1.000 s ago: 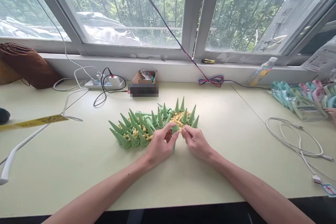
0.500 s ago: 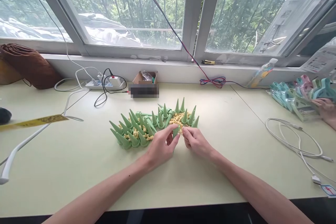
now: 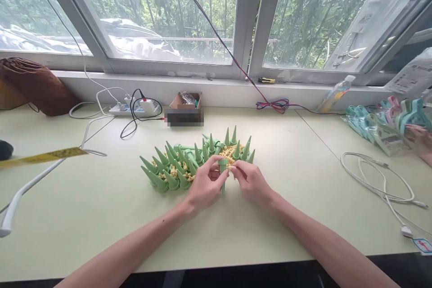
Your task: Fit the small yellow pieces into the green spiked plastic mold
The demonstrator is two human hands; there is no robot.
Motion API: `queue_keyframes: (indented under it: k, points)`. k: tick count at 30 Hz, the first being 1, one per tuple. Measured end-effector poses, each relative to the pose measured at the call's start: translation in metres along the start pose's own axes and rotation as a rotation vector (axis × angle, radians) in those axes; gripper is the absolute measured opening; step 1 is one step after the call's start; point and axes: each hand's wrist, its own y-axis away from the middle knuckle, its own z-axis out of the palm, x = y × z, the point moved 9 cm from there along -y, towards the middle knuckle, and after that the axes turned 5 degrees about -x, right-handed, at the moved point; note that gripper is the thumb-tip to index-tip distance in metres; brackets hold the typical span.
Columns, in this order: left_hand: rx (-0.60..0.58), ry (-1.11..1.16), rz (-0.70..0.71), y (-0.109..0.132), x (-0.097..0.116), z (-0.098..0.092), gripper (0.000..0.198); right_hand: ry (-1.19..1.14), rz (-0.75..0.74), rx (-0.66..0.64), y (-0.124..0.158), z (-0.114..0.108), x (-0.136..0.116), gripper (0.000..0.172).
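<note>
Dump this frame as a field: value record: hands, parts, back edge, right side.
left hand: holding green spike, tip down
right hand: fingertips at small yellow piece beside it; grip unclear
parts on table: more green spikes, yellow pieces
back edge: cardboard box, bottle
right side: plastic clips, another person's hand

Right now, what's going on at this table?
A person's left hand holds a green spike point down above the table. The right hand, close beside it, appears to pinch a small yellow piece; whether that touches the spike is unclear. Beyond the hands, many more green spikes stand point up, with loose yellow pieces among them.
</note>
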Motion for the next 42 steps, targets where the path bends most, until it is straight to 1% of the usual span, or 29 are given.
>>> queue_keyframes:
  k: [4,6,8,10,12,14,16,18,21,25,28,32,35,38,42]
  points:
    - [-0.007,-0.11,0.048,0.001,0.003,0.001,0.031,-0.017,-0.005,0.021,0.001,0.001,0.003,0.031]
    - [0.007,-0.205,0.1,0.002,0.006,0.0,0.028,-0.071,0.047,0.015,0.002,0.002,0.007,0.033]
    - [0.024,-0.302,0.174,0.004,0.01,0.001,0.024,-0.196,0.162,-0.025,0.002,0.008,0.015,0.036]
    - [0.043,-0.39,0.248,0.005,0.015,0.001,0.02,-0.414,0.291,-0.088,0.004,0.018,0.024,0.041]
    - [0.056,-0.439,0.299,0.006,0.018,0.002,0.017,-0.58,0.359,-0.131,0.005,0.026,0.026,0.043]
    - [0.06,-0.448,0.297,0.005,0.02,0.001,0.016,-0.619,0.377,-0.126,0.004,0.028,0.027,0.044]
    - [0.054,-0.404,0.239,0.003,0.017,0.0,0.02,-0.566,0.369,-0.095,0.004,0.025,0.028,0.045]
    - [0.036,-0.302,0.161,0.001,0.014,-0.001,0.024,-0.458,0.333,-0.055,0.003,0.019,0.026,0.044]
    - [0.003,-0.106,0.04,-0.001,0.007,0.0,0.029,-0.26,0.217,0.005,0.001,0.005,0.016,0.035]
    - [-0.037,0.11,-0.052,-0.002,0.0,0.004,0.033,-0.102,0.069,-0.011,-0.001,-0.002,0.005,0.022]
    - [-0.052,0.171,-0.082,-0.003,-0.004,0.006,0.035,-0.017,-0.003,-0.014,-0.001,-0.003,0.003,0.019]
    - [-0.062,0.168,-0.08,-0.002,-0.007,0.008,0.034,0.041,-0.041,0.0,0.001,-0.001,0.005,0.02]
    - [-0.063,0.114,-0.059,0.0,-0.008,0.01,0.034,0.044,-0.043,0.014,0.002,0.0,0.004,0.029]
    - [-0.062,0.01,-0.024,0.002,-0.007,0.011,0.031,0.04,-0.012,0.03,0.003,0.0,0.006,0.037]
    - [-0.042,-0.21,0.098,0.004,0.004,0.011,0.023,0.007,0.061,0.064,0.003,-0.001,0.01,0.042]
